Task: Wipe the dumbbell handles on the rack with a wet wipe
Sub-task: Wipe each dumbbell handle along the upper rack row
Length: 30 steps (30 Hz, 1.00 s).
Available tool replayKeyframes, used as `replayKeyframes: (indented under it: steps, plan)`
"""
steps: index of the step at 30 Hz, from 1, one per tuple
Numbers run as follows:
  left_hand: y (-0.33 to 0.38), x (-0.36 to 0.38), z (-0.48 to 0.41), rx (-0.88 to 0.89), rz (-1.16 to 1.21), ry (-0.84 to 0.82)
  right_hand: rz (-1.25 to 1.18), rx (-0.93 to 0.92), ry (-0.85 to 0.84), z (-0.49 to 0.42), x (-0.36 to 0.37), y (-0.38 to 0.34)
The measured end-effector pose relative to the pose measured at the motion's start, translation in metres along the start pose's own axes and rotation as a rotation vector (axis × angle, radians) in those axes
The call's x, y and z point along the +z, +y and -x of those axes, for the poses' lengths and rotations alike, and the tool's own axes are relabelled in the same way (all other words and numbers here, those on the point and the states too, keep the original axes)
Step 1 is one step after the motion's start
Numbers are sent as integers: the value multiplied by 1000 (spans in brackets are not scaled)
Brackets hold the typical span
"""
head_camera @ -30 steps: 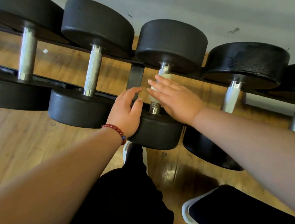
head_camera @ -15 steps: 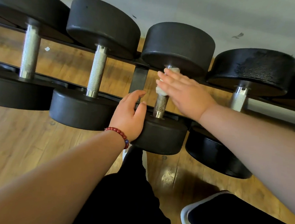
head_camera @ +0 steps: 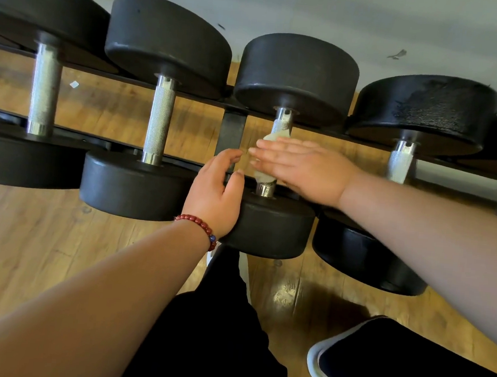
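Observation:
Several black dumbbells with knurled metal handles lie side by side on a dark rack [head_camera: 230,133]. A pale wet wipe [head_camera: 265,176] is wrapped on the handle [head_camera: 282,122] of the middle dumbbell. My right hand [head_camera: 305,167] lies across that handle, its straight fingers pressing the wipe against the near half; its thumb is hidden. My left hand [head_camera: 215,191], a red bead bracelet on its wrist, rests with loosely bent fingers on the left edge of that dumbbell's near head [head_camera: 273,229]. The far end of the handle shows bare.
Neighbouring dumbbell handles stand to the left [head_camera: 159,122] and right [head_camera: 400,167], with more at both edges. Wooden floor lies below the rack and a grey wall behind. My dark trouser legs and a white shoe [head_camera: 315,360] are at the bottom.
My right hand slid the wipe up to the far end of the handle, then back down toward the near head. My left hand stayed on the near head.

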<state>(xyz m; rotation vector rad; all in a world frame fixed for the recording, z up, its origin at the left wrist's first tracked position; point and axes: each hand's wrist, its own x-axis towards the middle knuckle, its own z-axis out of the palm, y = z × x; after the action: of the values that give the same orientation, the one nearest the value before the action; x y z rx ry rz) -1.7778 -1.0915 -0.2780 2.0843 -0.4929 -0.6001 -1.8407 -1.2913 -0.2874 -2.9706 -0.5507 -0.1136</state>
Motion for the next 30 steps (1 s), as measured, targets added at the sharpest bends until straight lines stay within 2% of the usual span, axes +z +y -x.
replayKeyframes:
  steps: [4,5,8,10,11,14,15,16,19,21,23,26,27,30]
  plan:
    - [0,-1,-1,-4,11,6,-15,280,91,-4,-6,5]
    - [0,-1,-1,-3,13,5,-23,257,75,-3,-2,-1]
    - [0,0,1,-3,8,1,-55,1,-27,5,8,-13]
    - [1,1,1,-8,6,-1,-28,-78,-45,5,2,-1]
    - [1,1,1,-11,10,-2,-15,-48,-38,2,-2,5]
    - [3,0,1,-15,9,1,-49,250,74,-7,-6,10]
    - [3,-1,1,-14,7,3,-64,297,97,-7,-2,7]
    - [3,-1,1,-12,5,2,-90,286,101,-6,1,1]
    - [3,0,1,-15,6,1,-150,59,15,9,12,-10]
    - [4,0,1,-16,7,2,-118,-20,-12,12,5,-1]
    - [4,-1,1,-16,11,0,-74,57,13,3,-3,8]
    - [4,0,1,-10,10,3,-103,291,101,-8,-1,1]
    - [3,-1,1,-9,11,5,-117,296,115,-8,3,-4]
    - [4,-1,1,-11,11,0,-125,108,57,5,12,-11]
